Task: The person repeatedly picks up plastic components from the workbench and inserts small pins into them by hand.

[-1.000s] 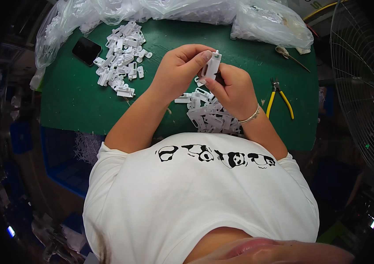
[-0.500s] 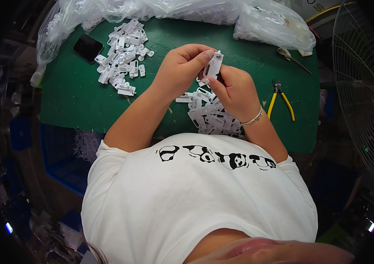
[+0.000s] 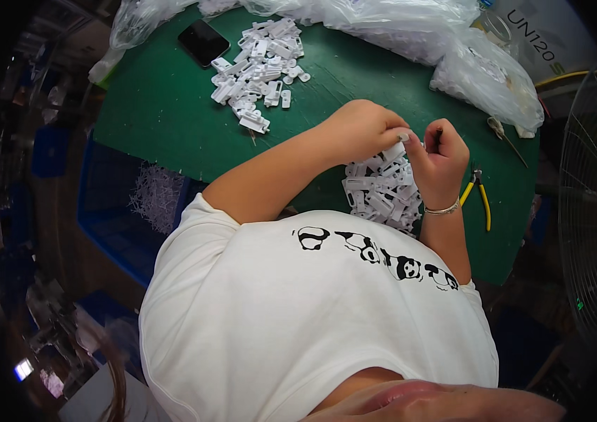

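Note:
My left hand [image 3: 363, 132] is closed in a pinch above a heap of white plastic parts [image 3: 381, 191]. A white plastic part [image 3: 393, 152] shows just under its fingertips, mostly covered by them. My right hand [image 3: 440, 160] is bent close beside it, thumb toward the left fingertips and fingers curled in. Something dark shows inside the right hand's curl; I cannot make out whether it is an object or shadow. Farther left lies a second pile of white plastic parts [image 3: 260, 70].
Yellow-handled cutters [image 3: 485, 204] lie right of my right hand, with a thin pointed tool [image 3: 509, 144] beyond. A black phone [image 3: 203, 42] rests at the far left of the green table [image 3: 165, 126]. Clear bags [image 3: 411, 32] line the back. A blue crate [image 3: 108, 225] stands below left; a fan guard [image 3: 594, 211] is at right.
The view has shifted, so the table things sit farther right in the picture. The white part held upright between both hands is now lower and mostly hidden; the right hand has drawn slightly apart.

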